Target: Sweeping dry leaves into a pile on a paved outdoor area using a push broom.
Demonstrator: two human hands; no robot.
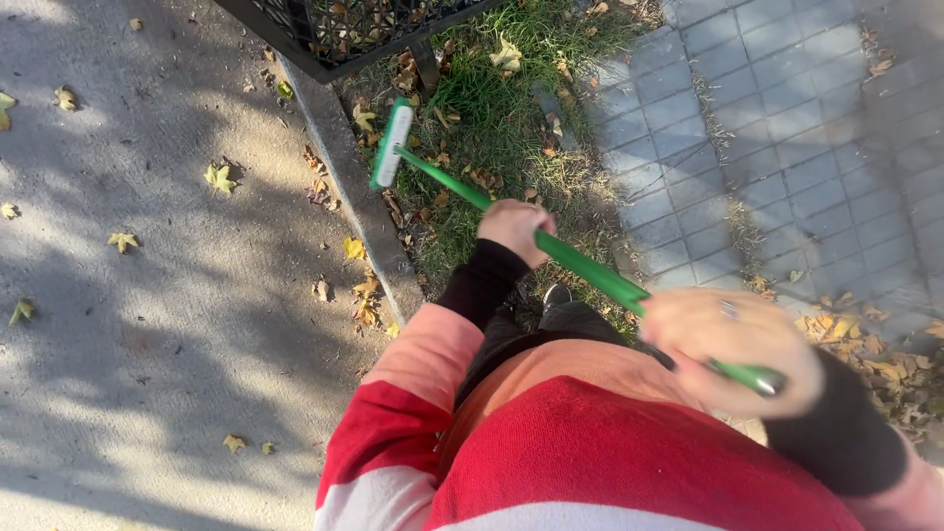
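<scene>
A long green broom with a slim, smooth handle and a flat green-and-white head point(391, 145) ran on a slant from the lower right of the view up to the strip of grass, its head resting among dry leaves just beside the concrete kerb point(346, 162). The left hand point(514, 229) was closed round the middle of the handle, knuckles up, a black knit cuff showing at the wrist below a pink and red sleeve. The right hand point(733, 346), blurred by motion, was wrapped round the handle near its upper end, where a short stub of green stuck out past the fingers; a ring showed on one finger. Under the arms lay the soft red, pink and white bands of a striped sweater point(590, 452), and the toe of a dark shoe point(556, 293) peeked out on the grass. The narrow patch of grass point(501, 128) was thin and rough, littered with curled brown and yellow leaves. To its left spread a pale, grainy pavement point(147, 295) mottled with tree shadow and a few scattered yellow leaves. To its right lay grey rectangular paving blocks point(767, 108) in neat rows, with dry leaves heaped at their lower edge. At the top, the corner of a black mesh crate point(324, 39) stood on a short leg over the grass.
</scene>
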